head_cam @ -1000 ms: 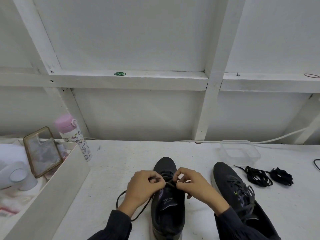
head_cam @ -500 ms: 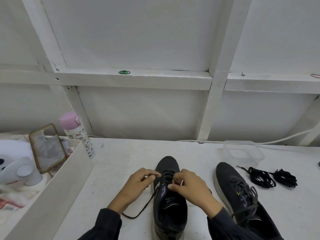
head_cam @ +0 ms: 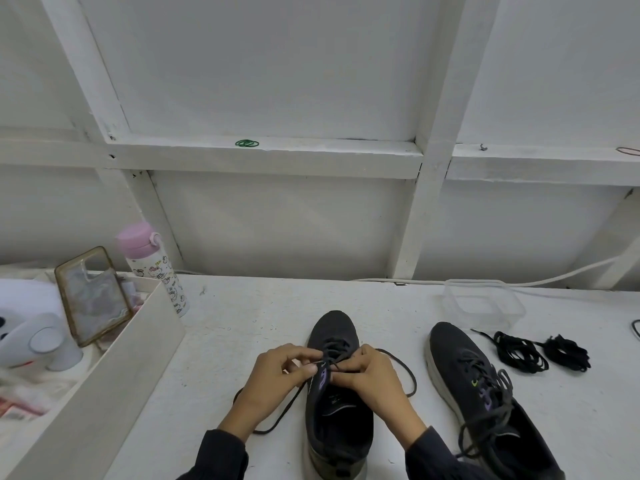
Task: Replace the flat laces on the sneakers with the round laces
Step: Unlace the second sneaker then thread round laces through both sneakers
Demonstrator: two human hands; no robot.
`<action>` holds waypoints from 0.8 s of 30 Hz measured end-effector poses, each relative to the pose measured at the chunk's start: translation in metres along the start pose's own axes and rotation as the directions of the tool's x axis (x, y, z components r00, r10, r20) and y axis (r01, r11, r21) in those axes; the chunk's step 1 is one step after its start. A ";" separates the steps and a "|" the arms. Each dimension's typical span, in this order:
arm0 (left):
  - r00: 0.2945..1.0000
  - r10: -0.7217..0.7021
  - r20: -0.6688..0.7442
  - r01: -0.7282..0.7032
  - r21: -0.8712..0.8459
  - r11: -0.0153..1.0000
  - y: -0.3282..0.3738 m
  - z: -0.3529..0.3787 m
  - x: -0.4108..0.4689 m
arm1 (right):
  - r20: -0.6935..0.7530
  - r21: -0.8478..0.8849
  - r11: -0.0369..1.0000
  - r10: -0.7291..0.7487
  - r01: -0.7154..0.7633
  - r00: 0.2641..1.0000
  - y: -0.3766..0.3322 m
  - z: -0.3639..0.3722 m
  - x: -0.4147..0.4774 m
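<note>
Two dark sneakers stand toe-away on the white table. Over the eyelets of the left sneaker (head_cam: pixel 337 410), my left hand (head_cam: pixel 277 379) and my right hand (head_cam: pixel 372 375) each pinch the dark lace (head_cam: pixel 403 367). One end of that lace trails off to the left, the other loops out to the right. The right sneaker (head_cam: pixel 485 400) is laced, with loose ends lying over it. Two bundles of black laces (head_cam: pixel 540 353) lie on the table right of it.
A clear plastic tub (head_cam: pixel 483 299) sits behind the right sneaker. A white box wall (head_cam: pixel 114 382) borders the left, with a phone case (head_cam: pixel 91 294) leaning in it and a pink-capped bottle (head_cam: pixel 152 268) behind. A white cable (head_cam: pixel 554 280) runs along the wall.
Both hands have stayed at the left sneaker's eyelets, working the lace. A loop of lace now lies out to the right of the shoe, and the left hand has closed in on the lace.
</note>
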State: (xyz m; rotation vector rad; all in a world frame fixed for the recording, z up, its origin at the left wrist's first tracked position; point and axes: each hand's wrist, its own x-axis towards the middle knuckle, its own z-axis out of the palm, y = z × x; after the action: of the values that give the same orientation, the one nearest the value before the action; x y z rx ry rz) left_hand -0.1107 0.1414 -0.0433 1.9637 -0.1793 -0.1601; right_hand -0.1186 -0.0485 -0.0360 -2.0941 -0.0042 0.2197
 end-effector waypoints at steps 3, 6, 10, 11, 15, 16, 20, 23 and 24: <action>0.999 -0.031 -0.020 0.031 0.013 0.999 0.002 0.000 -0.001 | 0.011 0.078 0.997 -0.020 0.019 1.000 0.006 0.001 0.002; 1.000 -0.021 -0.019 0.022 0.052 0.998 0.003 0.000 -0.003 | 0.011 0.102 0.994 -0.040 0.039 0.999 0.003 -0.001 0.000; 0.999 -0.008 -0.032 0.011 0.093 0.996 0.006 0.001 -0.005 | -0.014 0.115 0.993 -0.037 0.039 0.999 0.005 0.002 0.000; 0.999 -0.005 -0.035 0.009 0.101 0.995 0.007 0.001 -0.005 | -0.020 0.122 0.992 -0.029 0.031 0.999 0.005 0.001 0.000; 1.000 -0.002 -0.016 0.004 0.140 0.990 0.010 0.000 -0.005 | -0.019 0.151 0.988 -0.028 0.030 0.999 0.005 0.000 0.000; 1.000 0.001 -0.012 0.001 0.159 0.987 0.011 0.000 -0.005 | -0.022 0.152 0.988 -0.027 0.030 0.999 0.005 0.000 0.000; 0.998 0.045 0.033 -0.053 0.324 0.945 0.019 -0.004 0.000 | -0.034 0.158 0.986 -0.041 0.046 0.999 0.004 0.001 0.000; 0.994 0.059 0.095 -0.093 0.409 0.908 0.026 -0.006 0.005 | -0.032 0.166 0.984 -0.051 0.056 0.998 0.005 0.000 0.000; 0.992 0.059 0.111 -0.101 0.420 0.902 0.028 -0.006 0.005 | -0.033 0.168 0.984 -0.054 0.059 0.998 0.006 0.001 0.001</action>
State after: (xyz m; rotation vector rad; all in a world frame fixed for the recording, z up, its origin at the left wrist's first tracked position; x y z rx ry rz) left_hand -0.1057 0.1354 -0.0154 2.3814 -0.3847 -0.1723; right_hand -0.1185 -0.0507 -0.0414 -1.9251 -0.0270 0.1510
